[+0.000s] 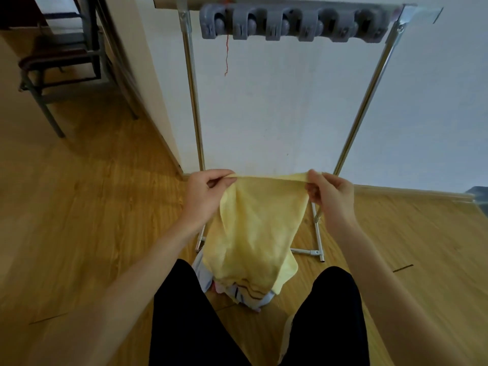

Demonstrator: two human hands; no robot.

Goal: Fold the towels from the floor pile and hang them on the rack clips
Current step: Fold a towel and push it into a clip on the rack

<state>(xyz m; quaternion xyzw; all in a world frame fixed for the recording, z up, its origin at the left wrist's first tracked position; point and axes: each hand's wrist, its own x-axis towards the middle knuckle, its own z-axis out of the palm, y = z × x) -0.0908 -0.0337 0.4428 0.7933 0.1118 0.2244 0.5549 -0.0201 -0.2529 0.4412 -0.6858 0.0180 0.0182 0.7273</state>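
Wooden floor [105, 207] lies under both hands, white wall [277, 114] beyond them. Left hand [204, 192] and right hand [330, 192] each pinch a top corner of the yellow towel [253, 228]. Rack [367, 101] with grey clips [293, 22] stands above.

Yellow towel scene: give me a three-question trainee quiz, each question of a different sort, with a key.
1. True or false: both hands pinch the top edge of the yellow towel.
2. Multiple choice: where is the pile of other towels? A) clipped on the rack B) on the floor under the yellow towel C) on the chair
3. Fill in: the grey clips at the top of the rack hold ___ towels.

Key:
1. True: the left hand and the right hand each pinch an upper corner.
2. B
3. no
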